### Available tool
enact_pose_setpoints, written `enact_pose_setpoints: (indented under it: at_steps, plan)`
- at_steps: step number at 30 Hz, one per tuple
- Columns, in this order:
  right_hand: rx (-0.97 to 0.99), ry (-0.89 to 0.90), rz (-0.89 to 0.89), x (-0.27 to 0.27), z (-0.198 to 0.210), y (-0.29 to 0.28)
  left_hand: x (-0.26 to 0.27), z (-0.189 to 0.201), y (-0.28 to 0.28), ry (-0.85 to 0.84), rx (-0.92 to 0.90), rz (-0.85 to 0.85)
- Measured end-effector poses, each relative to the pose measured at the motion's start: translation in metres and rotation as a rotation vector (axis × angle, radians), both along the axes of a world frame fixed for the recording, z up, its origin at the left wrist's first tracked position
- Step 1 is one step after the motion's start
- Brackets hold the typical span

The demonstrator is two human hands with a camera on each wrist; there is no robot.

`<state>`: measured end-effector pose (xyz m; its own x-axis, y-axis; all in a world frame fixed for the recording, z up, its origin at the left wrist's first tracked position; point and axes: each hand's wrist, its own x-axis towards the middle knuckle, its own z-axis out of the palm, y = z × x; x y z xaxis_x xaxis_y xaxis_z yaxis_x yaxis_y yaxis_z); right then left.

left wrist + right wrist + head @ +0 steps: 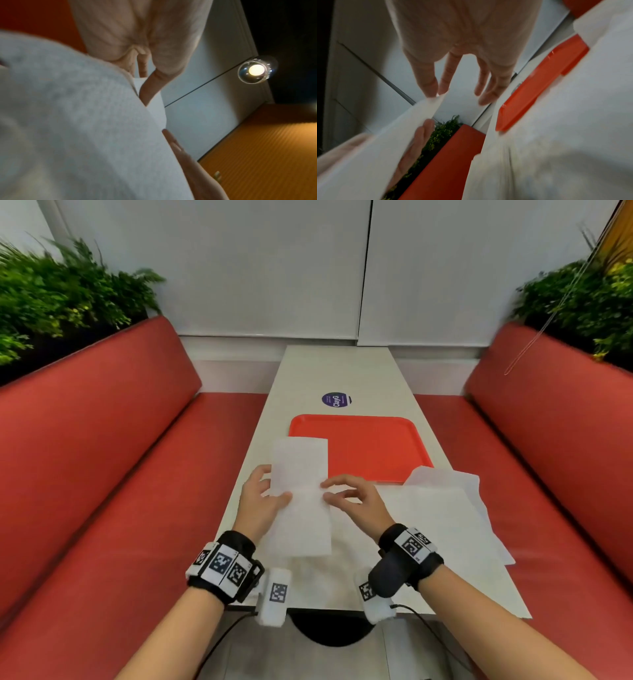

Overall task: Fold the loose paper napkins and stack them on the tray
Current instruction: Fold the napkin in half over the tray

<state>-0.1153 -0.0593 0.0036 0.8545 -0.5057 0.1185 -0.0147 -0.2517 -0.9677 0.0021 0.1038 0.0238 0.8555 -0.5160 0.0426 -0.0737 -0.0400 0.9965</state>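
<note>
Both my hands pinch one long napkin (300, 494) above the tabletop (342, 371): left hand (262, 501) at its left edge, right hand (356, 501) at its right. Loose napkins (445, 508) lie beside the empty tray (376, 446).

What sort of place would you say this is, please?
Probably a fast-food or café booth: red padded bench seats flank a narrow white table holding an orange plastic tray and loose white paper napkins.

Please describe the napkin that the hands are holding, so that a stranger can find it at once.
Start at the long white table between the red benches, then the flat red plastic tray. The long white paper napkin rises before the tray's left corner, pinched by left hand and right hand. Unlike the loose white napkins lying right, it is lifted.
</note>
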Motion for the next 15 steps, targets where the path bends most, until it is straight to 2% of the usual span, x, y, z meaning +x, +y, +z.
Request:
enact_pose_setpoints:
  at_steps: [4, 7, 9, 15]
  plan:
    - [0.182, 0.010, 0.134, 0.019, -0.015, 0.029, 0.025, -0.020, 0.035, 0.046, 0.041, 0.005]
    - [0.208, 0.063, 0.085, 0.044, -0.036, 0.048, 0.042, -0.038, 0.052, -0.107, 0.180, -0.005]
    - [0.193, 0.125, 0.040, 0.057, -0.051, 0.056, 0.050, -0.048, 0.057, -0.163, 0.301, -0.029]
    - [-0.056, 0.399, -0.021, 0.072, -0.084, 0.065, 0.059, -0.081, 0.065, -0.102, 0.582, -0.119]
